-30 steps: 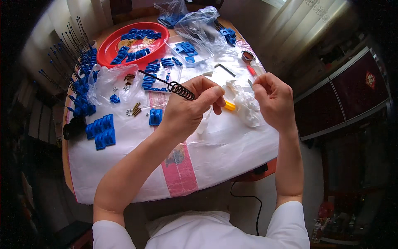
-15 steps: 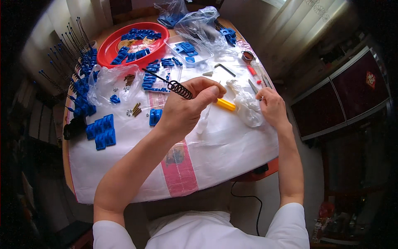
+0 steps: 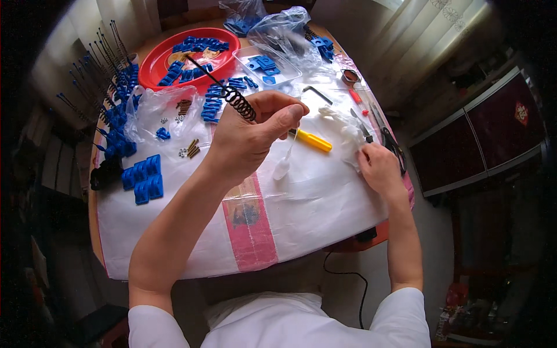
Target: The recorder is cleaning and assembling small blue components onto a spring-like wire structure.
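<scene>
Black spring (image 3: pixel 240 104) pinched in the left hand's (image 3: pixel 245 132) grip, above the tabletop (image 3: pixel 325 200)
Its straight end points to ten o'clock; a knife (image 3: pixel 359 120) lies toward the right hand's (image 3: pixel 380 167) eleven o'clock; cannot tell whether that grip clasps it.

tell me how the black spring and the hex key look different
The black spring is wound into several coils; the hex key is a plain bar with one bend. The black spring is up in the left hand; the hex key lies on the table. Both are dark, with a straight length.
</scene>
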A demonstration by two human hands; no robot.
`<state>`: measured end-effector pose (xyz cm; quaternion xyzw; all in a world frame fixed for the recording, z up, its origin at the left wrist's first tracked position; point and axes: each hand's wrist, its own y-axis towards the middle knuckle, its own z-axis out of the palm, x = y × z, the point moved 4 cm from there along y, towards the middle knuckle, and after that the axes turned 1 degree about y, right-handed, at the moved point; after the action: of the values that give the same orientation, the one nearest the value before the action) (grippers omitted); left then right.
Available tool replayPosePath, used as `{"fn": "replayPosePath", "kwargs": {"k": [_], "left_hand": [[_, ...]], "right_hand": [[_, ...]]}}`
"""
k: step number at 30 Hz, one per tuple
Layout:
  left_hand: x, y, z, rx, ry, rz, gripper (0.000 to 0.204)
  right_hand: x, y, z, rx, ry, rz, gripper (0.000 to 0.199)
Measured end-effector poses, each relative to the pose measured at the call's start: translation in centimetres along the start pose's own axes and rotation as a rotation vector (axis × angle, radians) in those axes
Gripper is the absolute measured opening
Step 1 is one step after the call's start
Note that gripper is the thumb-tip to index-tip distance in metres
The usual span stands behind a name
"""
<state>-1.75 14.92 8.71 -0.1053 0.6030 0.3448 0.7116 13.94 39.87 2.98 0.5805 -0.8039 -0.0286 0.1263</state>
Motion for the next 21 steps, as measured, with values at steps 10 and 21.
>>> {"fn": "replayPosePath", "kwargs": {"k": [10,21], "left_hand": [[-1.1,-0.2,-1.7,-0.073,0.149,-0.044,0.024],[-0.7,-0.8,-2.5,-0.076,0.134,-0.033,0.020]], "right_hand": [[5.8,-1.6,-4.6,-0.515,0.097,-0.101,0.008],[4.4,-1.8,-2.7,-0.484,0.428,-0.105,0.030]]}}
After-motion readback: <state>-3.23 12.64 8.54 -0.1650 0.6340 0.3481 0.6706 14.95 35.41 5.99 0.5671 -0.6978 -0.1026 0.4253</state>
